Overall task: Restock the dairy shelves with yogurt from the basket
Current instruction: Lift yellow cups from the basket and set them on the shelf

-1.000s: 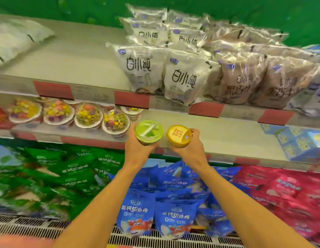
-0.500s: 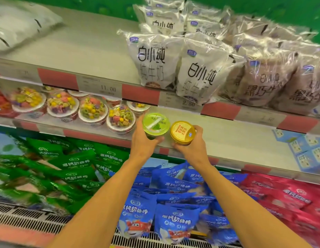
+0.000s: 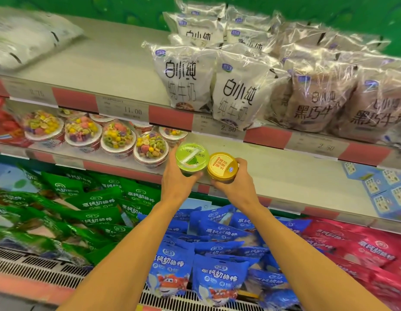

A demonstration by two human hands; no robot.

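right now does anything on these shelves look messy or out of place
Mostly tidy. The green bags on the bottom level lie in a loose, tilted heap rather than rows. The cereal-topped cups stand upright, and nothing looks spilled or damaged.

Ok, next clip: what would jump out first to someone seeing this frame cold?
Two hands at centre, each holding a yogurt cup at the middle shelf's front edge: the left hand grips a green-lidded cup, the right hand a yellow-lidded cup, side by side. Just left of them sits a row of cereal-topped cups, and white milk bags crowd the shelf above.
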